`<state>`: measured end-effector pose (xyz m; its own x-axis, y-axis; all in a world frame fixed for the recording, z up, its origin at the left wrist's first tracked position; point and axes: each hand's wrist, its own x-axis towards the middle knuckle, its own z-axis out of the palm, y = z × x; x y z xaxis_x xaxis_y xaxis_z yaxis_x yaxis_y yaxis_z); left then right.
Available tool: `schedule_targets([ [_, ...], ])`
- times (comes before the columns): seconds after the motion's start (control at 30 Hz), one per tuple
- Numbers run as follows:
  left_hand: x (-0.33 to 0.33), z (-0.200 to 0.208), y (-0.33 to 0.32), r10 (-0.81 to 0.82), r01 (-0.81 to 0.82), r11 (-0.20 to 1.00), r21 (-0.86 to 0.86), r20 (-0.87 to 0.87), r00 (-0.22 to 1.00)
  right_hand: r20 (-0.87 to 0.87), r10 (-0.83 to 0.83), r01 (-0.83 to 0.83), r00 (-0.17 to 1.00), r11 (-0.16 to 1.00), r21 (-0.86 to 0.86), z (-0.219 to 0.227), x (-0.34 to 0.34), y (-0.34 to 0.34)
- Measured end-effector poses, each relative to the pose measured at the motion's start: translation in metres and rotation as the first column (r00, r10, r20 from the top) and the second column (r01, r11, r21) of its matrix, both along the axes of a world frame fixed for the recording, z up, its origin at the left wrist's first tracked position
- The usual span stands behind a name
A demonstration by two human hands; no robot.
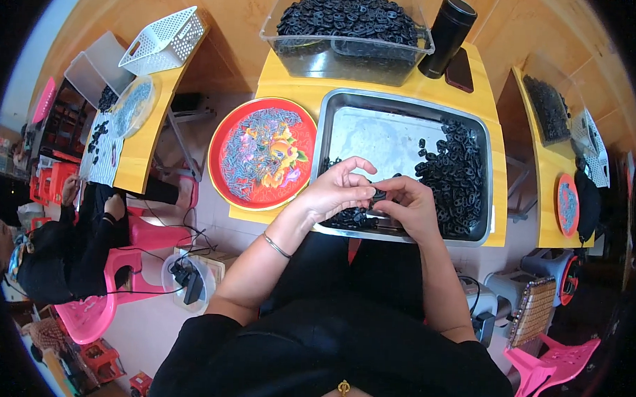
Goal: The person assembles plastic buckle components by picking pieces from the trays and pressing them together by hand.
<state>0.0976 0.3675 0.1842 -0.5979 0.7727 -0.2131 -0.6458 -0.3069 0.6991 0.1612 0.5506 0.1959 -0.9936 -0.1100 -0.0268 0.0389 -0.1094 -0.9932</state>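
While held between the fingertips of the left hand (337, 191) and the right hand (412, 209), above the near side of the metal tray (376, 130), shows only in part: one small black part (378, 195), mostly covered by the fingers. Judging by the loose black pieces (455, 182) heaped alongside, probably light, stiff, rather slick, not readily broken. Best taken by its outer edges, between thumb and forefinger pads. On the left, seemingly pinching with the thumb, with an upper finger arched clear; opposing contact hidden. On the right, closed with thumb and forefinger on the opposite side. Reaching forward with both forearms, wrists angled inward, bangle (277, 245) near the left wrist.
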Motion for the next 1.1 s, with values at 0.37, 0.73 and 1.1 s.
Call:
schedule_targets([
  [0.37, 0.0, 0.0, 0.0, 0.009, -0.009, 1.0, 0.001, -0.037, 0.999, 0.011, -0.027, 0.027, 1.0, 0.999, 0.021, 0.006, 0.001, -0.002],
  [0.73, 0.003, -0.001, 0.002, 0.073, -0.075, 0.997, -0.014, -0.1, 0.992, -0.129, -0.11, 0.132, 0.985, 0.976, 0.174, -0.006, 0.001, -0.006],
  [1.1, 0.004, -0.001, 0.004, 0.273, -0.272, 0.962, 0.028, -0.098, 0.957, -0.183, -0.106, 0.13, 0.977, 0.984, 0.121, 0.009, 0.001, -0.012],
])
